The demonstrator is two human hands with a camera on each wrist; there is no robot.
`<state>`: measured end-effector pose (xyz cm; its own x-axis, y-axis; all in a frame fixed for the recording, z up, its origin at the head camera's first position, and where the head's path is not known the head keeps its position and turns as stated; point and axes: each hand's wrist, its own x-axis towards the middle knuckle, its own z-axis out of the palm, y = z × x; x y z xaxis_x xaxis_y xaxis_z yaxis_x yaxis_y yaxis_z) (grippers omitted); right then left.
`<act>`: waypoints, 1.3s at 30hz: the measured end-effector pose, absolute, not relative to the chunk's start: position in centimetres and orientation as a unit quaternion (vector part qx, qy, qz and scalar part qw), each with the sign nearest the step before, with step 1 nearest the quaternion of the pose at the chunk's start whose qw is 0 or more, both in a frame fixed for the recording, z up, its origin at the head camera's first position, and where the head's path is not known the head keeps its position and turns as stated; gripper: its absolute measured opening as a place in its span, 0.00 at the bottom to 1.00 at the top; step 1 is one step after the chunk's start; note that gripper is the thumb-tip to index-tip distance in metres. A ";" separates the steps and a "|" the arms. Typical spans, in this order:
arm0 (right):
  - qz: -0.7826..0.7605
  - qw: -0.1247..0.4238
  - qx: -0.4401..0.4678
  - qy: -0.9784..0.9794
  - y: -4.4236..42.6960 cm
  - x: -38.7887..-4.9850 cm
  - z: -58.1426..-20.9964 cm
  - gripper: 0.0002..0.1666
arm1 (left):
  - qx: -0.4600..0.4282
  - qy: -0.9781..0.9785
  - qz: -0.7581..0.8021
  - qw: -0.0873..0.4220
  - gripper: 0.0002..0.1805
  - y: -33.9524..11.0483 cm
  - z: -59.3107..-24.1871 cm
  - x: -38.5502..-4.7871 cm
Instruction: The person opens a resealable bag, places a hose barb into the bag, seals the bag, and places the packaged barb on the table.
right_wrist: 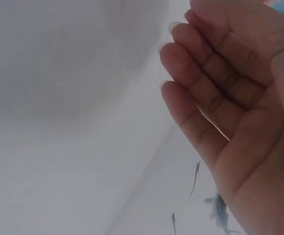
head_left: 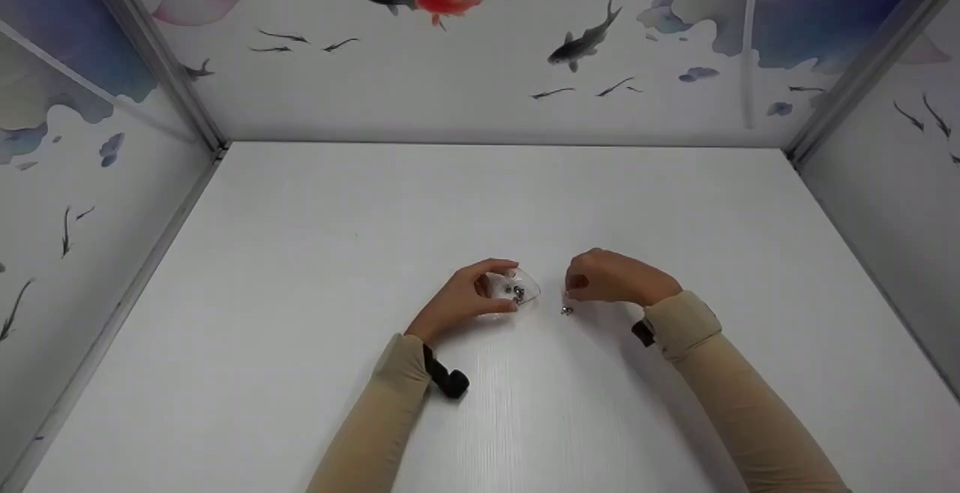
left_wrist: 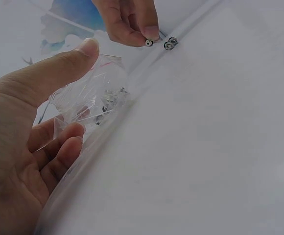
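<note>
A clear plastic bag [head_left: 527,283] with several small shiny metal pieces [left_wrist: 108,104] inside lies between the thumb and curled fingers of the left hand [head_left: 465,296], which grips it. To its right, the right hand [head_left: 619,277] pinches a small round metal piece [left_wrist: 148,43] between thumb and fingertip, best seen in the left wrist view. Just below those fingertips, small metal pieces [head_left: 566,311] sit on the white table. In the right wrist view the right hand [right_wrist: 230,88] shows its palm and curved fingers; the pinched piece is out of sight there.
The white table [head_left: 300,215] is enclosed by a back panel [head_left: 465,88] with printed fish and by side panels [head_left: 97,170]. Black straps with small dark blocks [head_left: 453,383] are on both wrists, over beige sleeves.
</note>
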<state>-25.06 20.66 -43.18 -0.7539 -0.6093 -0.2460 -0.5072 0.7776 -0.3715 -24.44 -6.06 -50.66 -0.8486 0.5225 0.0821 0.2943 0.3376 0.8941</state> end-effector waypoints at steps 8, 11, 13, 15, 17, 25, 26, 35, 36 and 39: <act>-0.146 0.157 -0.316 0.924 19.9 -25.2 -42.3 0.05 | 0.257 0.803 0.526 0.113 0.35 -6.1 -50.8 -24.6; -0.144 0.150 -0.326 0.922 19.5 -25.2 -42.0 0.05 | 0.256 0.803 0.527 0.111 0.35 -6.0 -50.8 -24.6; -0.146 0.145 -0.333 0.920 19.2 -25.3 -41.8 0.05 | 0.254 0.804 0.526 0.110 0.34 -6.0 -50.8 -24.6; -0.147 0.141 -0.339 0.919 19.0 -25.4 -41.7 0.05 | 0.252 0.804 0.527 0.110 0.34 -6.0 -50.8 -24.6; -0.151 0.138 -0.345 0.916 18.8 -25.5 -41.6 0.05 | 0.251 0.804 0.528 0.110 0.34 -6.0 -50.7 -24.6; -0.144 0.121 -0.366 0.911 17.6 -25.7 -41.5 0.05 | 0.251 0.805 0.525 0.112 0.35 -6.1 -50.7 -24.5; -0.144 0.120 -0.367 0.911 17.5 -25.7 -41.4 0.05 | 0.251 0.806 0.524 0.112 0.35 -6.1 -50.7 -24.5; -0.157 0.125 -0.368 0.908 16.6 -25.6 -41.5 0.05 | 0.250 0.808 0.520 0.115 0.35 -6.1 -50.7 -24.3; -0.158 0.122 -0.371 0.907 16.5 -25.7 -41.5 0.05 | 0.249 0.809 0.520 0.116 0.35 -6.0 -50.7 -24.4; -0.154 0.116 -0.380 0.905 16.2 -25.7 -41.5 0.06 | 0.247 0.807 0.523 0.117 0.35 -6.0 -50.7 -24.4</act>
